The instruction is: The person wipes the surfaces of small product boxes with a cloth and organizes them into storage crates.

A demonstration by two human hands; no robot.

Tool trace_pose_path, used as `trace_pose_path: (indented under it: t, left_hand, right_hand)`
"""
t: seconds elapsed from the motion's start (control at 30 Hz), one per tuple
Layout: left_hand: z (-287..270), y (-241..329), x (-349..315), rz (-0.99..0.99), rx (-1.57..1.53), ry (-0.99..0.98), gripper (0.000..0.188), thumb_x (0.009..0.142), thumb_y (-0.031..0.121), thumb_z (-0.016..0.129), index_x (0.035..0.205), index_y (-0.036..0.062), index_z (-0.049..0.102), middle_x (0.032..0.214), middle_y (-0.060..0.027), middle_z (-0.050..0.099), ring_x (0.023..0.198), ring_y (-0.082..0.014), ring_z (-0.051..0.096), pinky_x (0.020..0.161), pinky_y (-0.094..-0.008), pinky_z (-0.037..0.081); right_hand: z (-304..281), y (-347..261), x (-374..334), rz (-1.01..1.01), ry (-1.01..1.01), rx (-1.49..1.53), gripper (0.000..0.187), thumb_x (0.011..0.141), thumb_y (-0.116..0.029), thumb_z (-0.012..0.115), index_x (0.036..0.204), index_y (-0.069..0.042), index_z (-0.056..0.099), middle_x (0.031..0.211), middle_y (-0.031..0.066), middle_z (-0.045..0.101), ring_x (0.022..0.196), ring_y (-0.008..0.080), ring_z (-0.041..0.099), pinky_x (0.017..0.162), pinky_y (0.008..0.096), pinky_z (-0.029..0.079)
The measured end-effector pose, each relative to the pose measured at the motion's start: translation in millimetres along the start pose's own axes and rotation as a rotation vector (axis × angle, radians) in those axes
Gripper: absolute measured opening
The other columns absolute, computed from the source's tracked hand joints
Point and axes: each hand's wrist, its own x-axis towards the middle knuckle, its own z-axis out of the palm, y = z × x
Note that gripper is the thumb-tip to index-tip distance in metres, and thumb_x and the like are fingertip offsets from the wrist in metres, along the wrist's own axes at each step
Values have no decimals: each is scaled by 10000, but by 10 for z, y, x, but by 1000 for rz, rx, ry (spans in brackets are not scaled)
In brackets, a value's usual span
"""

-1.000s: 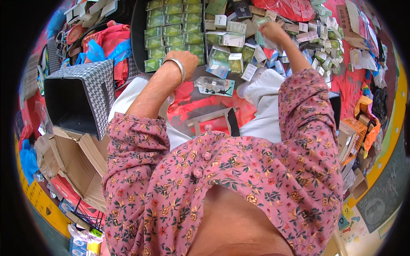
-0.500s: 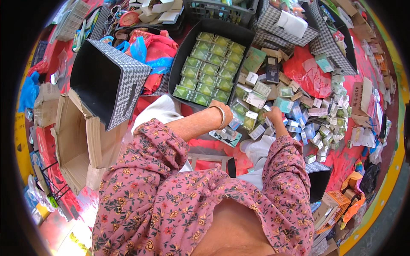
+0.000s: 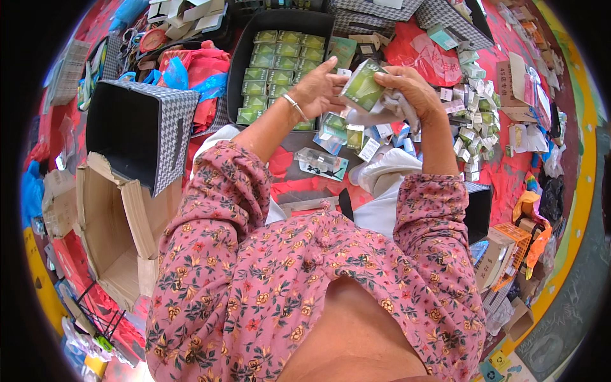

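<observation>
On the left we see a grey-and-white houndstooth bin [image 3: 177, 130] with a black inside, tipped onto its side, and below it an open brown cardboard carton [image 3: 129, 223]. Next to the bin lies a bundle of bright blue and red plastic bags [image 3: 175, 73]. Further right we find a deep black tray [image 3: 283, 20], in which green boxes [image 3: 286, 49] lie in tidy rows.

In front of the tray we see the left hand [image 3: 318, 91], a silver bangle [image 3: 294, 107] on its wrist. Its fingers are spread and stretched toward the right, gripping nothing; we cannot tell whether their tips touch the box beside them. Below this hand, a clear plastic packet [image 3: 318, 159] rests on a teal-edged card [image 3: 336, 170].

The small green cardboard box [image 3: 363, 88] is raised between the two hands, tilted, above the loose boxes. The right hand [image 3: 414, 92] holds it by its right end, thumb across the upper face, fingers closed, with a crumpled pale-grey cloth [image 3: 393, 107] bunched under the same hand.

Beyond, we see a translucent red plastic bag [image 3: 420, 54], a heap of small white and green boxes [image 3: 474, 130] and, far right, an orange plastic basket [image 3: 520, 239].
</observation>
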Motion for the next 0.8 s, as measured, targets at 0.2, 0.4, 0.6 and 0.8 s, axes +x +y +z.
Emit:
trace_pose_path:
  t: [0.2,0.4,0.6,0.8]
  left_hand:
    - [139,-145,-125,23,-300,-119,532,842,542,392,1126,106,503,1004,-135,576,844,-298,587,749,-390,497]
    - [82,-61,-70,122,-288,-41,495,857,516,390,1101,106,522,963,-114,597,839,-249,590,745,-405,496]
    - [188,-160,-45,209,-11,-34,390,898,396,398,1119,89,492,1005,-44,584,873,-143,587,705,-289,505]
    - [245,-167,-78,88,-94,-69,481,883,439,393,1186,70,454,1044,-93,572,912,-193,581,750,-328,498]
  right_hand:
    - [317,-23,127,-10,61,-123,415,775,-393,602,822,19,615,683,41,580,593,90,518,546,248,428]
    - [276,-211,198,-472,697,-97,315,835,-315,552,804,-6,605,676,33,572,600,84,509,546,241,421]
    - [828,-175,158,-859,517,-607,140,765,-111,578,892,-53,589,809,96,550,736,229,549,643,307,440]
    - [27,110,498,-737,991,-740,143,774,-179,575,866,-75,610,794,105,586,711,252,574,630,319,452]
